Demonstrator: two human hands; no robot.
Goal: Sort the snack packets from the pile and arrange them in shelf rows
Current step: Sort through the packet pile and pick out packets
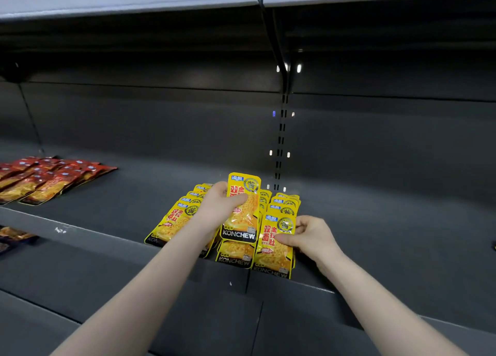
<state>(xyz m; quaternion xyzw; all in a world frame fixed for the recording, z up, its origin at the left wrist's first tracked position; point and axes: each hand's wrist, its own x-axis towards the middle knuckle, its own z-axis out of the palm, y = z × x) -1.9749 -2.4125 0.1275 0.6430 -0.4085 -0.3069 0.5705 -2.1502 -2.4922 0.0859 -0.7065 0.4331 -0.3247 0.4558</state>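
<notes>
Maybe the slick packs slide off the shelf [80,237] edge, as 3 yellow rows [271,248] sit right at its lip. Far left: red packets [48,179], too many to count. Left hand [218,208] grips 1 yellow packet [243,208] above the mid row; it could slip & knock the front packs. Right hand [308,236] pinches the right row's front pack.

A dark grey shelf [375,221] carries yellow snack packets [276,245] in rows and red packets [53,178] at left.
</notes>
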